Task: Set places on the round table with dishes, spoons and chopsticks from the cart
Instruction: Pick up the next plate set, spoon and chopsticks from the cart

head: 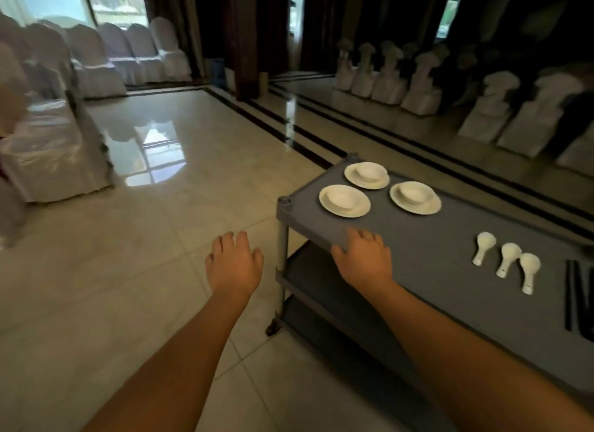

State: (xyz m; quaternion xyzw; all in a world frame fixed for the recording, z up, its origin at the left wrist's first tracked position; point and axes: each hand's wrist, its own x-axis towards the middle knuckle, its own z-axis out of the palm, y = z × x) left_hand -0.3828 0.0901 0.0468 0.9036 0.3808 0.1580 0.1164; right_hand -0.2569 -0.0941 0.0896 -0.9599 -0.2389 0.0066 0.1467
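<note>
Both hands empty: left hand (233,259) loose over floor, right hand (363,254) flat on cart (450,280) edge

No readable text, labels, brands or numbers showed anywhere. The cart (418,254), plates (344,200) and spoons (483,247) carried no visible markings, and the blue container (218,72) by the far curtains was too blurred to read.

Three round white ceramic plates (344,201), (366,175), (415,198), each carrying a small white bowl, sit in a triangle at the far end of the grey plastic cart (450,280). Three white ceramic spoons (483,247), (508,258), (529,272) lie side by side nearer, with black chopsticks (578,295) just beyond at the frame's edge.
</note>
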